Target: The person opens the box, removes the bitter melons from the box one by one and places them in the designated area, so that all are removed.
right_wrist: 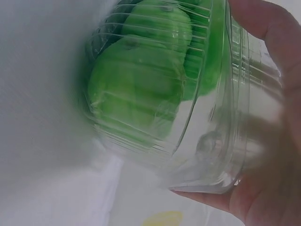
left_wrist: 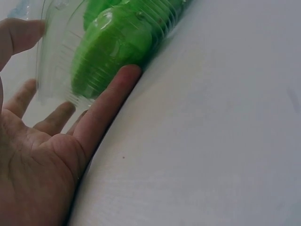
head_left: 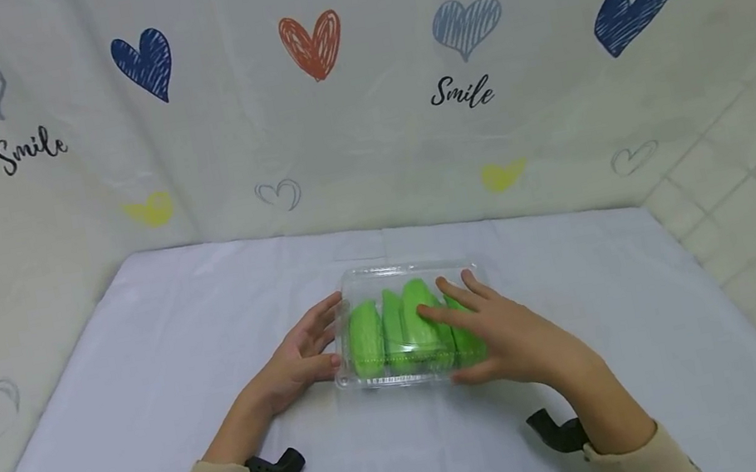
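A clear plastic container (head_left: 393, 271) stands on the white-covered table, with several smooth, bright green, oblong pieces (head_left: 367, 339) side by side inside. My left hand (head_left: 297, 360) is at its left end, thumb toward the front corner and fingers extended along the side. In the left wrist view, one straight finger (left_wrist: 106, 106) lies low against the container wall by a green piece (left_wrist: 110, 52). My right hand (head_left: 509, 331) reaches over the right end with fingers spread and hides part of the contents. The right wrist view shows its thumb (right_wrist: 270, 21) near the container's rim (right_wrist: 235, 94).
White cloth (head_left: 389, 470) covers the table around the container. Behind it hangs a pale backdrop (head_left: 392, 141) printed with hearts and "Smile". A dark curved device (head_left: 278, 468) sits at the left wrist, and a similar device (head_left: 558, 432) at the right.
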{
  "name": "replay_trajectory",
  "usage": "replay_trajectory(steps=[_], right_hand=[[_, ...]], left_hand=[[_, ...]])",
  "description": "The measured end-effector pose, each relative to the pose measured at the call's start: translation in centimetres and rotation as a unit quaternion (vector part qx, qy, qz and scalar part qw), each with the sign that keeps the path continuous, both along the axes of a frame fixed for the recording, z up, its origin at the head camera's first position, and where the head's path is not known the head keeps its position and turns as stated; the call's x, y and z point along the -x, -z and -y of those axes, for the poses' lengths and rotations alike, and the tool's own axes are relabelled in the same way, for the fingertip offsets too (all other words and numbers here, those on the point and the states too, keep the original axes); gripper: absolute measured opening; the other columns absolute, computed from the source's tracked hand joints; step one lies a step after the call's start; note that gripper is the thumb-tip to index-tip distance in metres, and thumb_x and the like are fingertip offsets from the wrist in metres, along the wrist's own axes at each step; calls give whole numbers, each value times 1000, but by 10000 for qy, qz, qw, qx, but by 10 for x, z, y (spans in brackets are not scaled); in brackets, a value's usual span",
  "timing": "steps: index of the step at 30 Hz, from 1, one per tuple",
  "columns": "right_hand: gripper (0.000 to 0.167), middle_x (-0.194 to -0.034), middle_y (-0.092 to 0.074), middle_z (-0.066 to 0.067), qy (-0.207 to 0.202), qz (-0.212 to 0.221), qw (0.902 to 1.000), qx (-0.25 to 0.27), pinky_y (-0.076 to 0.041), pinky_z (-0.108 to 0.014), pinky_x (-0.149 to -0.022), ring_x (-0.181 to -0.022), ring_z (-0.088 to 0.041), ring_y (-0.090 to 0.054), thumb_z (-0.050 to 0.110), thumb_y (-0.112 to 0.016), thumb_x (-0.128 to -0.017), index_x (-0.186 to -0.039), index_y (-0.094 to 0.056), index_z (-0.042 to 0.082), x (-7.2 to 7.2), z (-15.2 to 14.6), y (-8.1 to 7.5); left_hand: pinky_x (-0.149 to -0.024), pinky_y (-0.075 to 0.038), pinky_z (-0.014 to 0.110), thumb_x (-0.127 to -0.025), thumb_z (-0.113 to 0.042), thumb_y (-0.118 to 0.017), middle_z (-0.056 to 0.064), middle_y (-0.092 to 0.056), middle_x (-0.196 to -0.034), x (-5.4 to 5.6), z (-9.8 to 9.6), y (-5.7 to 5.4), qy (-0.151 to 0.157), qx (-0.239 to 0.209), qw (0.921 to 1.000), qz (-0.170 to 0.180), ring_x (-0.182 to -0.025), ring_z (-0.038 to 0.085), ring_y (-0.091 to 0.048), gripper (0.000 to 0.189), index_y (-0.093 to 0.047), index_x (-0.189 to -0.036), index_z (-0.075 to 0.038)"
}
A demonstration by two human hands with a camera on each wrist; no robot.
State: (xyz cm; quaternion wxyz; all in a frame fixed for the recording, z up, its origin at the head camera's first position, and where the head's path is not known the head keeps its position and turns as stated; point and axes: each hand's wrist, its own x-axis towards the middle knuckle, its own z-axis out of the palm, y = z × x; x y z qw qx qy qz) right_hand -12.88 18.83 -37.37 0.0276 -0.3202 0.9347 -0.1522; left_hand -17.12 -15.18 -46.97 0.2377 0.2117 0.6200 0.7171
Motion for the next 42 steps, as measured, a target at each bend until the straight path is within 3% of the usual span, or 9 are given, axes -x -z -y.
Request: replay_trajectory(steps=[6,14,28,36,42], right_hand=[[88,-165,-23,-7,-113,121,9998,59,-40,-61,-106,-150,-46,-13,46,-84,-77,-153,-38,38,-2,-1,0],[86,-164,-25,-9,-176,8,9998,-89,-42,-61,-104,-148,-48,-18,45,-83,-79,-153,-40,35,-1,-4,-5],[79,-162,-28,-9,-286,-30,9996,-73,-41,-59,-106,-148,-46,-21,38,-82,-81,-151,-44,33,-1,-6,-6],[80,-160,-33,-13,-343,-328,9987,-170,-47,-60,-98,-144,-49,-29,35,-84,-80,-151,-45,31,-2,-4,-5],[80,-159,-36,-11,-258,-392,9987,-208,-49,-61,-93,-141,-48,-35,35,-85,-79,-149,-46,34,-4,-2,-5]], left_hand=[[-100,-48,36,-87,-10,-75,4,-8,-168,-4,2,1,-20,-20,10000,89,-153,36,-9,93,-21,-159,-30],[-101,-47,36,-87,-6,-72,3,-8,-168,-2,-3,-1,9,-21,9998,173,-153,35,-8,92,-20,-160,-30],[-106,-42,45,-86,-8,-74,1,-9,-168,0,-2,0,9,30,9998,205,-153,35,-6,92,-22,-159,-34],[-102,-46,37,-86,-8,-75,2,-8,-168,0,-2,0,39,-34,9998,186,-153,36,-7,95,-19,-160,-29],[-103,-46,38,-87,-7,-74,2,-9,-168,-1,-3,-1,-4,14,9997,238,-153,35,-7,93,-20,-160,-29]])
